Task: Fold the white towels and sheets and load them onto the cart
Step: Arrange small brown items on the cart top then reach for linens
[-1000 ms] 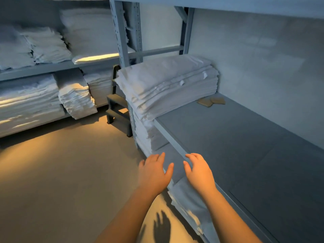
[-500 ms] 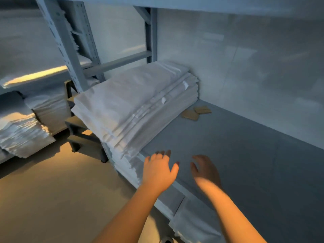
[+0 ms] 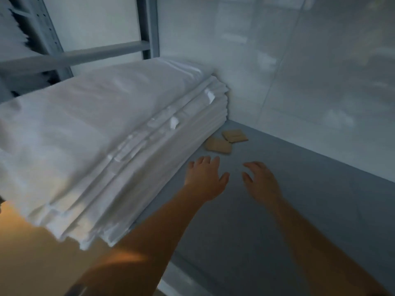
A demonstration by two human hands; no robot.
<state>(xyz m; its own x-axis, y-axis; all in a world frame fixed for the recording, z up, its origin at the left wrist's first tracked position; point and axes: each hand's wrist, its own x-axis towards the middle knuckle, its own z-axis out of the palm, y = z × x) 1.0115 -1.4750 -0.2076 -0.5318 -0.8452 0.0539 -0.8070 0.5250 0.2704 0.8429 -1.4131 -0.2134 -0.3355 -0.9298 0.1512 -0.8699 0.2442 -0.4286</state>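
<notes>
Both arms have reached deeper over the shelf, left hand and right hand spread and empty beside the stack of folded sheets, which looks soft, heavy and best lifted from beneath.

— Any lettering to call out here? Labels, numbers, a brand?

— Nothing readable. The stack of white sheets, just left of the left hand, shows small pale tags along its folded edges, but they are blurred and blank to the eye.

— And those two tan cardboard pieces just beyond the fingertips?

— Plain as far as can be told; a faint dark line on the farther one, too soft to read.

— The shelf under the right hand? The wall?

— Bare grey, no markings legible. The shelf post to the far left shows only holes.
</notes>
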